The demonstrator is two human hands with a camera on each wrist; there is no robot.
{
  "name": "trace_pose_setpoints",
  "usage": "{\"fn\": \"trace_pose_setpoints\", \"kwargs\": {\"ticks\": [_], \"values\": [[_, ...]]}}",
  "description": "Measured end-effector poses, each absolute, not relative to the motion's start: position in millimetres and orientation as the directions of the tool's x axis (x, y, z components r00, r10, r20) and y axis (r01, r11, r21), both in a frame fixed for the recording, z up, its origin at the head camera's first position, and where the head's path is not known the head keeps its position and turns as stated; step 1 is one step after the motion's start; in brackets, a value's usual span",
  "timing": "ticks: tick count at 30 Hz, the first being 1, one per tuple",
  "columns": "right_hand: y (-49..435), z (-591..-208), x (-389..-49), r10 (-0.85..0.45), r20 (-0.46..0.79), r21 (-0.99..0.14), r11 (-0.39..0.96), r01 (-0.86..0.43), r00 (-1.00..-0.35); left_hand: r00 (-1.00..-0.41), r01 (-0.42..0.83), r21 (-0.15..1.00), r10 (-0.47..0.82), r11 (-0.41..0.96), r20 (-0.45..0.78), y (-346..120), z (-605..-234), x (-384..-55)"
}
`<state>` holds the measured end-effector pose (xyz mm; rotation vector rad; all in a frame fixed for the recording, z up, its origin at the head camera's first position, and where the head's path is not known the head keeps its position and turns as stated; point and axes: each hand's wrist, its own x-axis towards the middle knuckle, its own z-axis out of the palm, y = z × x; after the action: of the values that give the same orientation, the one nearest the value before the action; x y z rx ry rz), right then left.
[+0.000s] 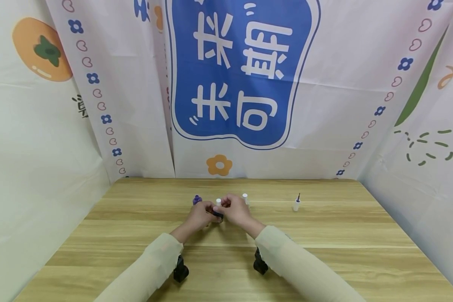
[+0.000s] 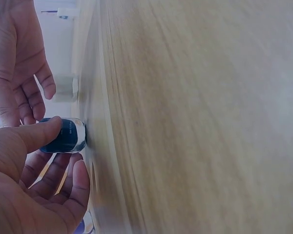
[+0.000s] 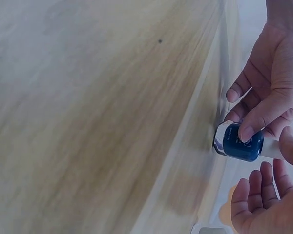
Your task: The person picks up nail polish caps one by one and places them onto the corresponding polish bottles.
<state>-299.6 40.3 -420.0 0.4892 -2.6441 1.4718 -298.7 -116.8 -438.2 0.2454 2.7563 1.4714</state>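
My left hand [image 1: 201, 216] holds a dark blue nail polish bottle [image 2: 63, 135] low over the wooden table, its thumb on the label side. The bottle has a clear glass base, seen also in the right wrist view. A white cap [image 1: 218, 202] is at the bottle's neck, and my right hand [image 1: 235, 209] pinches it between thumb and fingers. Just left of the hands is a purple bottle [image 1: 197, 199], partly hidden by the left hand. Behind the right hand stands a bottle with a white cap [image 1: 245, 196], partly covered.
A white cap with a dark brush [image 1: 296, 204] stands brush-up on the table [image 1: 324, 243] to the right. Printed white cloth [image 1: 332, 126] hangs behind the table and at both sides. Black wrist devices [image 1: 181, 269] show below the sleeves.
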Motion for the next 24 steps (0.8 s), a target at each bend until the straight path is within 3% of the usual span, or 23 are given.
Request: {"fn": "trace_pose_setpoints", "kwargs": {"ticks": [24], "values": [[34.8, -422.6, -298.2, -0.234, 0.185, -0.853, 0.444, -0.274, -0.954, -0.987, 0.137, 0.832, 0.144, 0.537, 0.069, -119.6, -438.9, -297.6]]}}
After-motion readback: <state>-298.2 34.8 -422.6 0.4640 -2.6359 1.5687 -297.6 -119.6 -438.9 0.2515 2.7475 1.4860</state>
